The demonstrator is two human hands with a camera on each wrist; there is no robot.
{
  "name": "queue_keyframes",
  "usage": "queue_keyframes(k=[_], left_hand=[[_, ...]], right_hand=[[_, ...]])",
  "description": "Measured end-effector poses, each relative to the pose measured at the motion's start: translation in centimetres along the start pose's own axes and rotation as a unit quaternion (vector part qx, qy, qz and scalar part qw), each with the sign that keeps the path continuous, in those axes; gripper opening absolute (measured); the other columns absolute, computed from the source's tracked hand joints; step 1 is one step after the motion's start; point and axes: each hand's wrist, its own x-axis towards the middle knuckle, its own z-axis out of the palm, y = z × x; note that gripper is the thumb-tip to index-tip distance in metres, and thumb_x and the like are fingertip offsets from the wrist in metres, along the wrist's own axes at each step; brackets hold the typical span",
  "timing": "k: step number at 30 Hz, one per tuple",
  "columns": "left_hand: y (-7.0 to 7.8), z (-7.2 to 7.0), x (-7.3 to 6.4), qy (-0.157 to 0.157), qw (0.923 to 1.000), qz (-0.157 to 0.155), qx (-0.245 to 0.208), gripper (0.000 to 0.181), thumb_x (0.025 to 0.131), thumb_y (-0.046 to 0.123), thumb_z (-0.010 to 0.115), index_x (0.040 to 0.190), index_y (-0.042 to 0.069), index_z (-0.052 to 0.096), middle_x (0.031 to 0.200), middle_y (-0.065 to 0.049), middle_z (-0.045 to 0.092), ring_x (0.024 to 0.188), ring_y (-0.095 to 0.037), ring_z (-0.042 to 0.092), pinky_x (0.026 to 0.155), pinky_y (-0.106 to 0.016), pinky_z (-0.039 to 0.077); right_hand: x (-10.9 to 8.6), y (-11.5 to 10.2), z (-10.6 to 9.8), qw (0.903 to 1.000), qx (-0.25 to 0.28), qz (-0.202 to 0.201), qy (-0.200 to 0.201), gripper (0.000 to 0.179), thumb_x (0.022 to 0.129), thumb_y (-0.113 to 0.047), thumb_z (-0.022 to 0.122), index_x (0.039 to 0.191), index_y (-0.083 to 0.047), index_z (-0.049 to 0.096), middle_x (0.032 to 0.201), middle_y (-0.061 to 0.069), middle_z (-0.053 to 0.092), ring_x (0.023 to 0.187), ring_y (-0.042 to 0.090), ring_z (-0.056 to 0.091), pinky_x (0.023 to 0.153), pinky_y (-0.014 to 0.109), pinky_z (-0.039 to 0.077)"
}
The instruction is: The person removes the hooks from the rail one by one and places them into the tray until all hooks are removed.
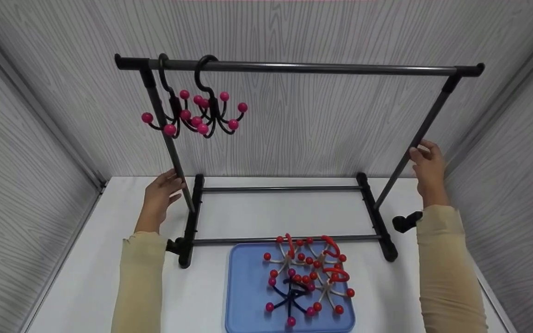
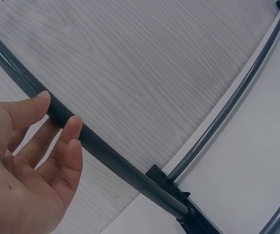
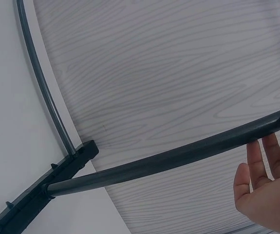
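Beige sleeves (image 1: 142, 282), two of them, come in nearest, one behind each hand. Between the forearms, closer to the body than either hand, lies one blue tray (image 1: 245, 286) on the white table (image 1: 201, 300). It carries four multi-hook hangers, so more of them appear to remain down than are up: one black hanger (image 1: 290, 296) with pink balls at the near side, and three pale hangers (image 1: 288, 260) with red hooks and red balls, bunched together. Their balls overlap too much to count surely.

Just beyond the tray, between the hands and lower than both, runs the rack's base: two black feet (image 1: 380, 226) joined by two crossbars (image 1: 275, 189).

Left hand (image 1: 159, 196) holds the left post (image 1: 173, 155) low down, thumb on one side and fingertips on the other. Right hand (image 1: 428, 169) pinches the right post (image 1: 428, 121) further up, thumb above and fingers beneath. The rack looks fully assembled.

Higher than both hands spans one top rail (image 1: 303, 68). Above the left hand, two black hangers (image 1: 213, 104) with pink balls already hang from it, side by side; none hangs at the right hand's end. Behind everything stands a grey wood-grain wall (image 1: 340, 125).
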Motion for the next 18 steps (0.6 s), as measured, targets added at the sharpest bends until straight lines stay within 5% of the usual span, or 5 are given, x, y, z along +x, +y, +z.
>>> queue_keyframes(k=[9,18], left_hand=[[2.1,-2.1,-1.9,-0.002,0.9863,0.010,-0.165,0.040,0.087,0.022,0.064,0.124,0.020,0.049,0.109,0.010,0.060,0.100,-0.004,0.058,0.083,-0.021,0.043],[6.0,-2.2,-3.9,-0.034,0.9808,0.082,-0.174,0.034,0.084,0.020,0.068,0.114,0.015,0.053,0.104,0.004,0.061,0.092,-0.008,0.059,0.077,-0.022,0.045]], right_hand=[[0.0,0.2,-0.2,0.9994,-0.032,0.007,0.004,0.038,0.091,-0.030,0.057,0.127,-0.024,0.045,0.106,-0.010,0.048,0.104,0.007,0.051,0.100,0.034,0.030],[0.1,-0.2,0.0,0.9993,-0.037,-0.002,0.001,0.037,0.091,-0.029,0.056,0.126,-0.023,0.044,0.105,-0.009,0.049,0.103,0.007,0.051,0.095,0.032,0.032]])
